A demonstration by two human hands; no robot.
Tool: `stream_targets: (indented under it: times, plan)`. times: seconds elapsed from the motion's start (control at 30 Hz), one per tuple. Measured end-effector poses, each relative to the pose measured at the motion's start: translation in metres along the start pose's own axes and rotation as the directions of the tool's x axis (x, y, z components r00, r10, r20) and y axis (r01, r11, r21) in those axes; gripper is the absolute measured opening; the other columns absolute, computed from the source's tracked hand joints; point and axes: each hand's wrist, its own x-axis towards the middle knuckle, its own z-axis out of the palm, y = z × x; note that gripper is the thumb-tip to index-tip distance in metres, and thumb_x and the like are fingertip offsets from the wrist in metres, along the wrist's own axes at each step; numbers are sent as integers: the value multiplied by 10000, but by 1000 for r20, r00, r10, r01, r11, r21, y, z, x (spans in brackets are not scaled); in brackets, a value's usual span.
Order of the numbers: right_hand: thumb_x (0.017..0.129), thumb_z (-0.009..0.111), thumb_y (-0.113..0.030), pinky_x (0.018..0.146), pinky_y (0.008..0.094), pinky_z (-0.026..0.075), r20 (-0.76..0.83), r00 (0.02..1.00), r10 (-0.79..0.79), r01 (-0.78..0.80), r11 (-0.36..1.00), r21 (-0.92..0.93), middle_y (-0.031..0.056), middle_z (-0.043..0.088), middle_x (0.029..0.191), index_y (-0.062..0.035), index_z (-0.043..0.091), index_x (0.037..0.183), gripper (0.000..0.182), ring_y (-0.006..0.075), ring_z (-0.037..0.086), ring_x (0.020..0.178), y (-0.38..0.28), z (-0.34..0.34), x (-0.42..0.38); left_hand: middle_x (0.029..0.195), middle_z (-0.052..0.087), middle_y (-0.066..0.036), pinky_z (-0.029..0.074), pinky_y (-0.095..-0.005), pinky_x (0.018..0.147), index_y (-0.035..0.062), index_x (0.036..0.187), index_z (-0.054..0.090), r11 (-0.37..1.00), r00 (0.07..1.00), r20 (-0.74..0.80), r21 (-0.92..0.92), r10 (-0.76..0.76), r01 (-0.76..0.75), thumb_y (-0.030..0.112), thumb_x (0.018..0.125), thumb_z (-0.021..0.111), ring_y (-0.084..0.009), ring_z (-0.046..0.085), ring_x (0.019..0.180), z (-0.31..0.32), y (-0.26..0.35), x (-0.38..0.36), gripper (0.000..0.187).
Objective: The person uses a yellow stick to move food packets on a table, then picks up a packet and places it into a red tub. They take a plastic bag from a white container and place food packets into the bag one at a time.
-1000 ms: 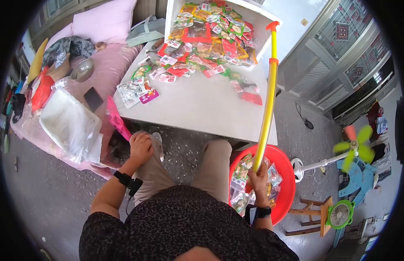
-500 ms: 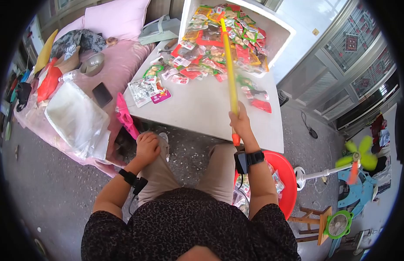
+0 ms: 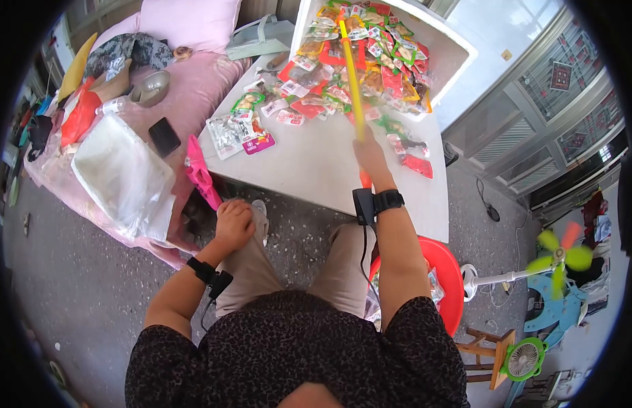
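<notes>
My right hand (image 3: 372,155) is wrapped round the lower part of a long yellow stick (image 3: 355,88) with orange ends. The stick reaches away over the white table (image 3: 295,163), its far end among snack packets (image 3: 391,58). These small red, green and yellow packets are heaped in a white foam box (image 3: 459,51) lying on its side, and spill out onto the table. My left hand (image 3: 234,221) rests on my left knee, holding nothing. Near it hangs a bright pink bag (image 3: 202,173) at the table's edge. Silver and purple packets (image 3: 242,136) lie at the table's left.
A red basin (image 3: 444,272) with packets stands on the floor by my right leg. Behind it are a fan with green blades (image 3: 559,258), a wooden stool (image 3: 489,350) and a small green fan (image 3: 525,358). To the left, a pink bed (image 3: 193,88) holds a phone (image 3: 164,136) and a bowl (image 3: 151,88).
My right hand has moved forward, away from me, with the yellow stick, whose far end goes farther into the box. The view has shifted slightly. My left hand stays on the knee.
</notes>
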Motion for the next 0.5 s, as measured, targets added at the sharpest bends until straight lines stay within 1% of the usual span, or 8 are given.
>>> stream_targets:
  times: [0.1, 0.2, 0.3, 0.4, 0.5]
  plan:
    - [747, 429, -197, 653, 436, 423, 78, 995, 65, -66, 998, 11, 273, 537, 786, -63, 220, 1226, 539, 400, 530, 744, 4, -1, -20, 920, 533, -41, 286, -391, 851, 64, 716, 535, 1000, 1000, -7, -1, 1, -1, 171, 598, 523, -217, 449, 959, -1, 0, -3, 160]
    - [754, 429, -206, 649, 434, 423, 44, 999, 15, -11, 997, -79, 272, 539, 769, -50, 212, 1232, 548, 399, 532, 732, 23, 1, -51, 924, 532, -38, 283, -391, 853, 66, 724, 537, 1000, 1000, -17, 2, -4, 4, 171, 599, 523, -215, 448, 961, -3, 1, -3, 165]
    - [760, 435, -210, 644, 429, 424, 107, 988, 114, -116, 993, 18, 268, 541, 760, -38, 214, 1236, 552, 395, 535, 723, 17, -14, -81, 924, 532, -36, 283, -392, 852, 66, 730, 537, 1000, 1000, -14, -5, -1, 1, 172, 599, 523, -215, 448, 960, -5, 0, -3, 169]
    - [762, 445, -208, 639, 424, 425, 36, 999, 33, -33, 999, 5, 264, 541, 760, -22, 234, 1227, 544, 392, 537, 723, 24, -20, -104, 923, 531, -39, 283, -394, 850, 66, 728, 535, 1000, 1000, 3, -4, 2, -2, 172, 597, 525, -217, 448, 958, -4, 1, -2, 168]
    - [762, 458, -194, 637, 415, 429, 50, 995, 90, -89, 995, -35, 266, 538, 777, -14, 248, 1221, 536, 393, 535, 731, 23, -33, -129, 922, 530, -43, 283, -397, 848, 64, 723, 533, 1000, 1000, -4, 4, 4, -4, 171, 595, 527, -218, 448, 959, -2, 0, -3, 167]
